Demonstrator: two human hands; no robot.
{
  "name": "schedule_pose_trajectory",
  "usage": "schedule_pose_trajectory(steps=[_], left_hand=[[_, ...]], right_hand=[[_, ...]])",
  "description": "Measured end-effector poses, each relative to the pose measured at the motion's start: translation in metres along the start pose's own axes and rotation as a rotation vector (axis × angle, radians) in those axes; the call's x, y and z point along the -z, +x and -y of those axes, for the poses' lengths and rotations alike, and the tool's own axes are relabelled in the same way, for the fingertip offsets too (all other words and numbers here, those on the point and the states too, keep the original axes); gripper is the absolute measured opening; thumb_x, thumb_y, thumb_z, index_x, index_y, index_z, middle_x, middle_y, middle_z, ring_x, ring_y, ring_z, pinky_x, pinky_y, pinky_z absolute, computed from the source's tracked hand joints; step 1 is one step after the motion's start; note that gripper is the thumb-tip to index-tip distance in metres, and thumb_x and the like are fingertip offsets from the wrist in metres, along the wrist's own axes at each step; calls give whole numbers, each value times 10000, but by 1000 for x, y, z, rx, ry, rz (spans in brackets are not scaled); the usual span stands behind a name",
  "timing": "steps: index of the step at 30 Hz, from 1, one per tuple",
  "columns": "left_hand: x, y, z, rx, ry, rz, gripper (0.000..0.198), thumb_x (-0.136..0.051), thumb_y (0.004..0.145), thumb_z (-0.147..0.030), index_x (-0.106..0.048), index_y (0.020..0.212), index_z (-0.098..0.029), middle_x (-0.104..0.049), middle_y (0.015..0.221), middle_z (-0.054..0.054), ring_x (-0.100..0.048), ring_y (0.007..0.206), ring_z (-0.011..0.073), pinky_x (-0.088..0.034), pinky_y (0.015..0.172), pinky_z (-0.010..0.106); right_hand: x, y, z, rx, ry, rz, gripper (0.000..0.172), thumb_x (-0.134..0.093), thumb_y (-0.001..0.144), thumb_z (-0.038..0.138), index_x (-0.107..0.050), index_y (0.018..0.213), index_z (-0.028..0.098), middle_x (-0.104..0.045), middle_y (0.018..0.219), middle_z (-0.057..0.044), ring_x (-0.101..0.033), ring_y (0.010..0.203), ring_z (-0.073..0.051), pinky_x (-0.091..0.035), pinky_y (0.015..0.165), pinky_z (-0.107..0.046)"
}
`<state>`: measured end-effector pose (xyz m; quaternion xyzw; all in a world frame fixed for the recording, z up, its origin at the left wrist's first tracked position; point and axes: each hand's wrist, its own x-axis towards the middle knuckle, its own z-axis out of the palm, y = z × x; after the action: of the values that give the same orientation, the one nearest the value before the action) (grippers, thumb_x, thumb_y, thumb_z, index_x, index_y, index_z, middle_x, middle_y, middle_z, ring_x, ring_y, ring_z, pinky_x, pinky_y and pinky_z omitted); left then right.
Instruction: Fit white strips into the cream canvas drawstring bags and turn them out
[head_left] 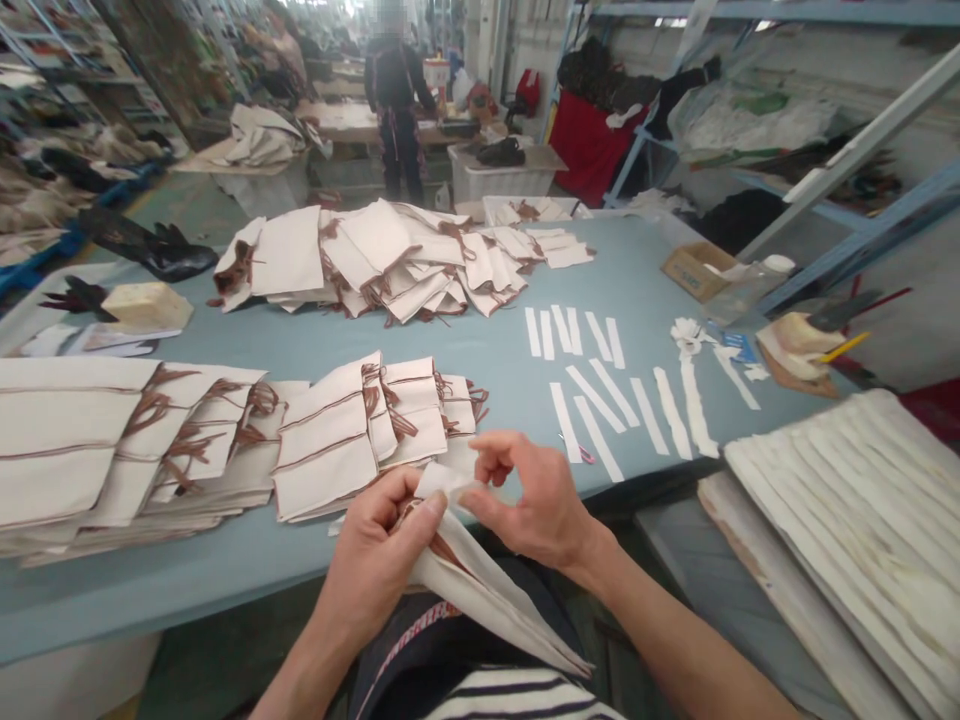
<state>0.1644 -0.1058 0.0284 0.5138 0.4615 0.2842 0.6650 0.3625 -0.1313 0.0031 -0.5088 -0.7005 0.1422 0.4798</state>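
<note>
Below the table's front edge, my left hand (382, 540) grips a folded cream fabric piece (487, 580) with brown edging, thumb on top. The piece hangs down toward my lap at the lower right. A thin white strip (444, 480) lies against its upper end, partly under my left thumb. My right hand (536, 500) is closed, thumb and curled fingers at the strip's right side; its exact pinch is partly hidden. Just beyond my hands sits a stack of cream pieces (326, 430) with brown piping and dangling cords.
More cream pieces (67, 430) lie stacked at left, with a loose heap (367, 245) behind. White strips (596, 400) are spread on the blue-green table (517, 355). A cardboard box (697, 270) and jar stand back right, thick cream layers (847, 520) at right. A person (397, 90) stands farther off.
</note>
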Motion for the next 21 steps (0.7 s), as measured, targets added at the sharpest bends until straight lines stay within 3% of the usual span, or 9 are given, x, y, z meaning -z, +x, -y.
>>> schedule_pose_trajectory(steps=[3, 6, 11, 15, 21], left_hand=[[-5, -4, -3, -39, 73, 30, 357, -741, 886, -530, -670, 840, -183, -658, 600, -12, -590, 501, 143, -455, 479, 205], [-10, -5, -5, -74, 157, 38, 353, -727, 878, -513, -670, 811, -172, -621, 591, -16, -556, 501, 134, -425, 475, 204], [-12, -8, 1, -66, 183, 35, 350, -708, 897, -510, -662, 894, -163, -615, 627, -18, -581, 539, 141, -434, 516, 213], [-3, -18, 13, -44, -38, 130, 379, -738, 906, -510, -563, 1073, -218, -625, 726, -44, -612, 605, 137, -451, 556, 202], [19, -29, 30, 88, -34, 221, 391, -790, 880, -508, -559, 917, -195, -605, 724, -39, -527, 598, 104, -401, 562, 193]], right_hand=[[3, -6, -2, -229, 262, 72, 499, -545, 1028, 642, -654, 1188, 182, -751, 1045, -79, -712, 970, -211, -555, 883, -343], [0, -10, 2, -231, 375, 120, 410, -626, 994, 591, -686, 1011, 186, -739, 1056, -85, -685, 1023, -227, -527, 946, -366], [-11, -18, 15, -347, 484, 53, 247, -655, 987, 413, -626, 878, 193, -666, 842, -7, -613, 794, -156, -499, 778, -287], [-36, -38, 21, -539, 659, -101, 359, -642, 990, 530, -565, 869, 201, -573, 731, 28, -520, 641, -122, -446, 613, -243], [-88, -83, 22, -844, 842, -157, 505, -670, 919, 692, -539, 883, 206, -494, 614, 67, -392, 516, -94, -306, 477, -216]])
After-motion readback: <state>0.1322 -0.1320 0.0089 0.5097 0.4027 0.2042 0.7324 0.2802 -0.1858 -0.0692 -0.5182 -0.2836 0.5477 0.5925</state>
